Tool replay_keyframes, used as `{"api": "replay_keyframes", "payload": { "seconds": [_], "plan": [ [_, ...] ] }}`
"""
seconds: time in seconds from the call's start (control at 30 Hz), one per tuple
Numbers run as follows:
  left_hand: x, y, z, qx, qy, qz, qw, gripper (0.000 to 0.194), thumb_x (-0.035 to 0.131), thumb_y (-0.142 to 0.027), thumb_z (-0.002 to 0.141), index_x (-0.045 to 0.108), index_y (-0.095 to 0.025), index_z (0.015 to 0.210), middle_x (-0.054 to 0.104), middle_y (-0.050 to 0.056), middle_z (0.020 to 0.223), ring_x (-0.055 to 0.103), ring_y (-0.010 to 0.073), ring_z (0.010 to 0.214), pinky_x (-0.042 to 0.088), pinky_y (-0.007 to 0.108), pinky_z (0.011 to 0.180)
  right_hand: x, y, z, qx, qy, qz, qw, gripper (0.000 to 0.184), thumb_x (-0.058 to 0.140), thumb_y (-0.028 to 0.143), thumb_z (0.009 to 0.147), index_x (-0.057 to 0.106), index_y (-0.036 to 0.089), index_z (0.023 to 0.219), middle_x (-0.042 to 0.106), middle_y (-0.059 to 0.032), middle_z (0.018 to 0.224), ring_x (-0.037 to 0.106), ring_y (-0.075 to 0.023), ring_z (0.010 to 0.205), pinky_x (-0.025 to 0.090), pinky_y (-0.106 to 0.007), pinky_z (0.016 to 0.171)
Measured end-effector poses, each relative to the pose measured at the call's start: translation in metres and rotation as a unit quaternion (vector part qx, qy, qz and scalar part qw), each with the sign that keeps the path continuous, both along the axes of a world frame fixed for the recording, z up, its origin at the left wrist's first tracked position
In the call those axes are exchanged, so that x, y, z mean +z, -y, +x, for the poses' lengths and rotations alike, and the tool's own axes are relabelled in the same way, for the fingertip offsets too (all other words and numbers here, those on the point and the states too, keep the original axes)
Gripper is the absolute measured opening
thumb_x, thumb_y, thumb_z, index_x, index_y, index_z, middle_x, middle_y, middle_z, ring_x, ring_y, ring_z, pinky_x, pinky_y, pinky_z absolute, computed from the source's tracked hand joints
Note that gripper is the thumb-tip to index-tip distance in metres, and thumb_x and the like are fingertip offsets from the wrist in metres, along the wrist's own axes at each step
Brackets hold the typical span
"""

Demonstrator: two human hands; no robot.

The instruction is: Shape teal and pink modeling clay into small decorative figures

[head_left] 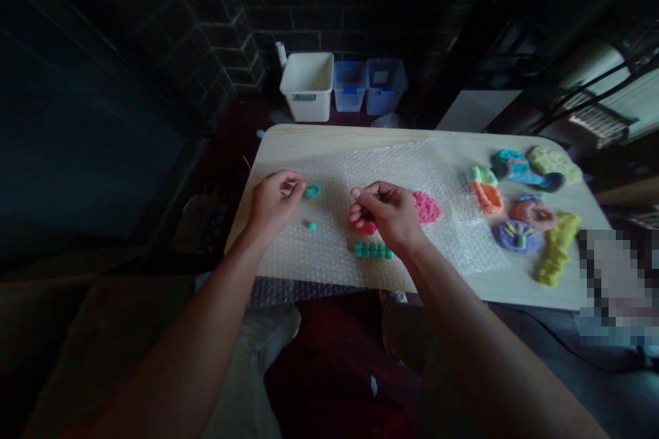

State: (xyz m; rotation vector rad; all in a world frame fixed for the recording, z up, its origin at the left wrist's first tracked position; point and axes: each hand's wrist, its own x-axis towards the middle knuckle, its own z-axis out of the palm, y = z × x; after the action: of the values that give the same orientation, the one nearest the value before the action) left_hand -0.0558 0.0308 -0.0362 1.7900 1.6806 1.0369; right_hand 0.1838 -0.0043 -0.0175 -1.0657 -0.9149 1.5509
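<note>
My left hand (275, 200) is over the left part of the bubble wrap (319, 254), thumb and forefinger drawn together. Just beside its fingertips is an irregular green lump of modelling clay (312, 191); whether they touch it is unclear. A small green clay ball (311, 226) lies nearer to me. My right hand (386, 211) is closed in a pinch, and anything between its fingers is too small to make out. Partly hidden by that hand is a pink-red clay piece (367, 227), with a textured pink one (427, 208) to its right. Below sits a block of green clay balls in rows (373, 250).
Several coloured clay shapes, including a purple round piece (517, 236) and a yellow strip (559, 249), occupy the right of the pale table (309, 134). A white basket (307, 82) and two blue bins (386, 86) stand beyond its far edge.
</note>
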Motion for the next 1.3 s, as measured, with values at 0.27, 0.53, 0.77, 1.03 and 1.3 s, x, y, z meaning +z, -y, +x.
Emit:
{"api": "replay_keyframes", "payload": {
  "seconds": [0.27, 0.53, 0.77, 1.03, 1.3],
  "plan": [
    [0.013, 0.006, -0.004, 0.015, 0.026, 0.022, 0.999, 0.017, 0.067, -0.031, 0.094, 0.078, -0.018, 0.100, 0.083, 0.008, 0.105, 0.075, 0.0218, 0.091, 0.057, 0.033, 0.083, -0.008, -0.003, -0.020, 0.009, 0.029, 0.047, 0.998, 0.052, 0.089, 0.055, 0.080, 0.079, 0.016, 0.113, 0.063, 0.0034, 0.071, 0.054, -0.0096, 0.060, 0.044, -0.024, 0.053],
    [0.011, 0.004, -0.007, 0.018, 0.040, 0.041, 0.998, 0.014, 0.067, -0.027, 0.093, 0.078, -0.019, 0.098, 0.083, 0.008, 0.102, 0.074, 0.0199, 0.084, 0.056, 0.030, 0.071, -0.006, -0.002, -0.029, 0.004, 0.049, 0.027, 0.998, 0.061, 0.080, 0.076, 0.081, 0.066, 0.018, 0.068, 0.032, 0.0101, 0.048, 0.026, -0.0063, 0.042, 0.019, -0.025, 0.041],
    [0.009, 0.005, -0.009, 0.018, 0.050, 0.039, 0.998, 0.014, 0.069, -0.027, 0.092, 0.078, -0.019, 0.097, 0.083, 0.008, 0.101, 0.075, 0.0197, 0.084, 0.056, 0.029, 0.071, -0.012, -0.003, -0.018, 0.001, 0.021, 0.040, 0.999, 0.039, 0.099, 0.048, 0.071, 0.085, 0.019, 0.092, 0.079, -0.0032, 0.075, 0.067, -0.0129, 0.062, 0.054, -0.026, 0.058],
    [0.005, 0.003, -0.004, 0.015, 0.045, 0.048, 0.998, 0.013, 0.069, -0.027, 0.093, 0.079, -0.019, 0.097, 0.083, 0.007, 0.099, 0.075, 0.0193, 0.084, 0.057, 0.029, 0.071, -0.016, -0.005, -0.013, -0.005, -0.067, 0.028, 0.997, 0.046, 0.094, 0.055, 0.078, 0.079, 0.019, 0.100, 0.085, -0.0081, 0.096, 0.082, -0.0198, 0.091, 0.066, -0.035, 0.093],
    [0.001, 0.008, -0.009, 0.017, 0.024, 0.042, 0.999, 0.015, 0.068, -0.029, 0.092, 0.079, -0.019, 0.097, 0.083, 0.007, 0.099, 0.075, 0.0198, 0.084, 0.057, 0.030, 0.074, -0.010, -0.012, 0.014, -0.124, -0.015, 0.057, 0.990, 0.046, 0.101, 0.051, 0.068, 0.069, 0.019, 0.070, 0.071, 0.0004, 0.058, 0.062, -0.0095, 0.044, 0.048, -0.019, 0.041]
  ]
}}
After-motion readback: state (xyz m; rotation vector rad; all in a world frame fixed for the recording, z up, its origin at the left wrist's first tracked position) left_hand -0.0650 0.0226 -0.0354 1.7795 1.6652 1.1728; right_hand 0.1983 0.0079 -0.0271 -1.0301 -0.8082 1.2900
